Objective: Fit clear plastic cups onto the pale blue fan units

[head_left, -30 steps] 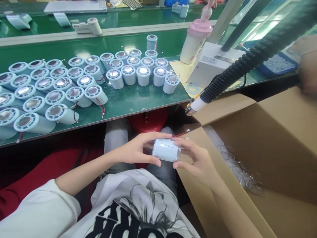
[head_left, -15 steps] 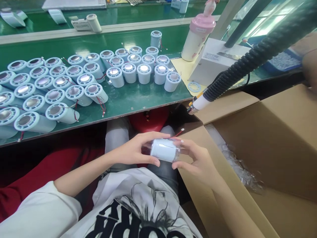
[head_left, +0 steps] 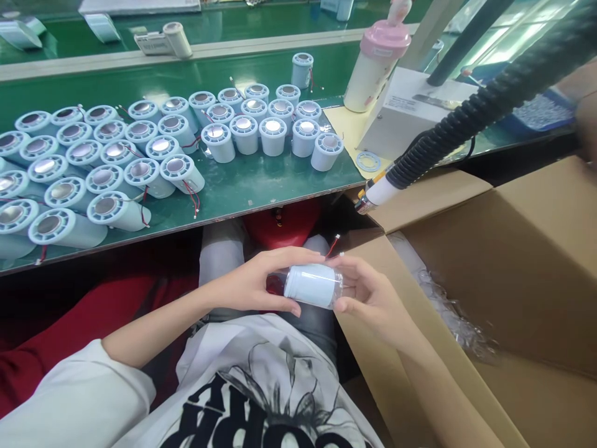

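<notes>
Over my lap I hold a small white cylinder (head_left: 311,285) lying on its side, in what looks like a clear wrap. My left hand (head_left: 254,283) grips its left end with thumb below and fingers over the top. My right hand (head_left: 373,297) pinches the right end. A thin red wire with a white plug (head_left: 334,244) sticks up from the cylinder. On the green bench (head_left: 261,186) above, several identical white cylinders (head_left: 140,149) stand and lie in rows.
An open cardboard box (head_left: 513,292) with clear plastic film inside sits right of my knees. A black corrugated hose with a white nozzle (head_left: 420,155) hangs over the box flap. A pink-lidded bottle (head_left: 375,68) and a white device (head_left: 410,112) stand at the bench's right.
The cylinder has turned slightly in my fingers and the wire's plug now points higher. My right fingers curled closer around the right end. The view shifted a little.
</notes>
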`<state>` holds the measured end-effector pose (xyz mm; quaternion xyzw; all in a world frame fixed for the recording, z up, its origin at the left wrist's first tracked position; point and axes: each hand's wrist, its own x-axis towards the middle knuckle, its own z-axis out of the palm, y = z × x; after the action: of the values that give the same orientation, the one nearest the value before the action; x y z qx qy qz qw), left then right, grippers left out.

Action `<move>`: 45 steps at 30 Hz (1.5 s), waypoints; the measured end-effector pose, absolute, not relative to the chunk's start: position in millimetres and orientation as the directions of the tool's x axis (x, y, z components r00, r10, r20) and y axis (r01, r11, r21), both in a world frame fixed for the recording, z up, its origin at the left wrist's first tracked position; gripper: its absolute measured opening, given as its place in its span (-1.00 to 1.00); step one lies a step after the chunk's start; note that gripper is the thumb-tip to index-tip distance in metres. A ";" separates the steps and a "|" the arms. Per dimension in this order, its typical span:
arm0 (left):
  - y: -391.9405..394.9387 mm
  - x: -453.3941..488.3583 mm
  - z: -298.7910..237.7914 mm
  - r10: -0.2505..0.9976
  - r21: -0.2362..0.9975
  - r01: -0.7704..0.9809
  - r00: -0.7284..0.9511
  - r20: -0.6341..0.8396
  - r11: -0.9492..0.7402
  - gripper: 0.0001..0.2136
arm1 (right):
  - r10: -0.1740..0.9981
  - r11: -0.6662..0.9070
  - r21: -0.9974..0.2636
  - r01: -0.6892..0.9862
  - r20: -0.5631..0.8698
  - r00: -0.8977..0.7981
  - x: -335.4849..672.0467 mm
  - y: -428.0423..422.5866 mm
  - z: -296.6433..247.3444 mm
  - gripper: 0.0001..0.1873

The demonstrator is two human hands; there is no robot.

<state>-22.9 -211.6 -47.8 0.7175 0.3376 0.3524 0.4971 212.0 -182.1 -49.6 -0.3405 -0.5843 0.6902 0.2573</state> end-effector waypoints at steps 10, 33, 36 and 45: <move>-213.6 -22.7 -44.8 0.843 0.959 0.133 0.516 0.151 -0.252 -0.29 | 0.725 -0.382 -0.924 0.019 -0.312 -0.614 204.0 -184.6 -46.7 -0.57; -209.3 -23.1 -52.5 0.826 0.961 0.095 0.537 0.170 -0.259 -0.27 | 0.507 -0.704 -0.707 0.067 -0.566 -0.650 191.6 -185.5 -59.8 -0.39; -207.8 -22.5 -53.6 0.818 0.954 0.098 0.544 0.186 -0.282 -0.26 | 0.444 -0.751 -0.653 0.096 -0.608 -0.659 192.2 -184.1 -58.8 -0.38; -217.4 -16.9 -44.1 0.891 0.993 0.095 0.453 0.024 -0.076 -0.40 | 0.579 -0.564 -0.804 0.186 -0.547 -0.604 196.0 -186.0 -63.4 -0.43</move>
<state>-16.9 -217.4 -44.1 0.6418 0.3842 0.3548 0.5608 196.0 -186.0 -63.4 -0.4263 -0.4491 0.7749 0.1268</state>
